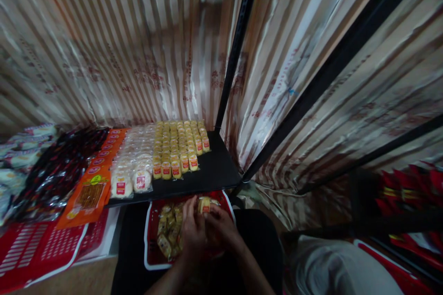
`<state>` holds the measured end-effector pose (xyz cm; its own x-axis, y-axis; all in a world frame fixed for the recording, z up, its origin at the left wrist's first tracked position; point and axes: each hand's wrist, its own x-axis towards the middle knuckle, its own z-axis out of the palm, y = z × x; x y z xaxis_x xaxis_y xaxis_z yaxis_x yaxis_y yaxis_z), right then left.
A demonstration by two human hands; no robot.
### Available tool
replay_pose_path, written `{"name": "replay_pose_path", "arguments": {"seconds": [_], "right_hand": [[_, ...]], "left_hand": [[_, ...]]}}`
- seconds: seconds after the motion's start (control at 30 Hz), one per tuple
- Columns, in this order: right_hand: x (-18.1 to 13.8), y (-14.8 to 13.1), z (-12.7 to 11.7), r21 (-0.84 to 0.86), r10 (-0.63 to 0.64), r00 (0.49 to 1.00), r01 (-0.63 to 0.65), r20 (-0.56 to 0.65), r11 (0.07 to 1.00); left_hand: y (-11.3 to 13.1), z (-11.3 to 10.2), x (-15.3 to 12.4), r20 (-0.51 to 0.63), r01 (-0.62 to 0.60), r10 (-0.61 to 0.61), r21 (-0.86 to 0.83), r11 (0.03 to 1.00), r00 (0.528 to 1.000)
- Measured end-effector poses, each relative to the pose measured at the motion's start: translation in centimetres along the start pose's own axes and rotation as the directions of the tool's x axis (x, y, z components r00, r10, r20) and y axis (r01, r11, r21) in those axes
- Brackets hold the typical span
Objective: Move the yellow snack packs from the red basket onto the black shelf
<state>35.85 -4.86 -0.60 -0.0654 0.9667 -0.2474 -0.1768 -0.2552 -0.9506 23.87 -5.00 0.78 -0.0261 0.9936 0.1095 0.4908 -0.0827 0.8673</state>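
A small wrapped yellow cake (204, 203) with a red label is held up between my two hands, over a red basket (147, 239) with a white rim. My left hand (193, 227) grips its left side, fingers close together. On the other side my right hand (224, 227) closes on it, the thumb near the label. More wrapped cakes (166, 226) lie loose in the left part of the basket; my hands cover part of its right side. Beyond the basket, rows of similar yellow cakes (175, 154) stand on a black shelf (216, 166).
Left of the yellow rows are round white wrapped cakes (131, 179), orange snack bags (88, 198) and dark shiny packets (57, 170). Another red basket (38, 249) sits lower left. Black posts (238, 41) rise before striped curtains. Red packets (411, 189) are at right.
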Motion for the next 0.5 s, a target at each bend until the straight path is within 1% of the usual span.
{"name": "replay_pose_path", "arguments": {"seconds": [0.07, 0.1, 0.2, 0.27, 0.37, 0.43, 0.5], "right_hand": [[0.5, -1.2, -0.7, 0.005, -0.030, 0.998, 0.031, -0.052, 1.000], [1.0, -1.7, -1.1, 0.003, -0.035, 0.996, 0.035, -0.082, 0.999], [2.6, -3.1, -2.2, -0.007, -0.034, 0.986, 0.034, -0.161, 0.999], [3.9, -4.0, -2.8, -0.029, -0.060, 0.977, 0.055, -0.207, 0.998], [5.9, -5.4, -3.6, -0.103, -0.139, 0.961, 0.117, -0.240, 0.988], [7.4, -6.2, -4.1, -0.181, -0.197, 0.952, 0.157, -0.233, 0.971], [9.1, -6.9, -4.6, -0.260, -0.246, 0.941, 0.184, -0.231, 0.948]], "left_hand": [[1.3, 0.1, 0.3, -0.008, -0.048, 0.048, 0.007, 0.999, 0.999], [1.9, 0.2, 0.5, 0.011, -0.064, 0.064, -0.002, 0.998, 0.998], [3.4, 0.5, 1.4, 0.120, -0.086, 0.093, -0.064, 0.994, 0.988], [4.2, 0.9, 2.3, 0.165, -0.082, 0.096, -0.089, 0.993, 0.982], [4.9, 1.7, 3.9, 0.176, -0.092, 0.109, -0.101, 0.991, 0.978], [5.1, 2.4, 5.2, 0.160, -0.101, 0.119, -0.117, 0.988, 0.980], [5.2, 3.3, 6.4, 0.139, -0.080, 0.097, -0.124, 0.989, 0.986]]}}
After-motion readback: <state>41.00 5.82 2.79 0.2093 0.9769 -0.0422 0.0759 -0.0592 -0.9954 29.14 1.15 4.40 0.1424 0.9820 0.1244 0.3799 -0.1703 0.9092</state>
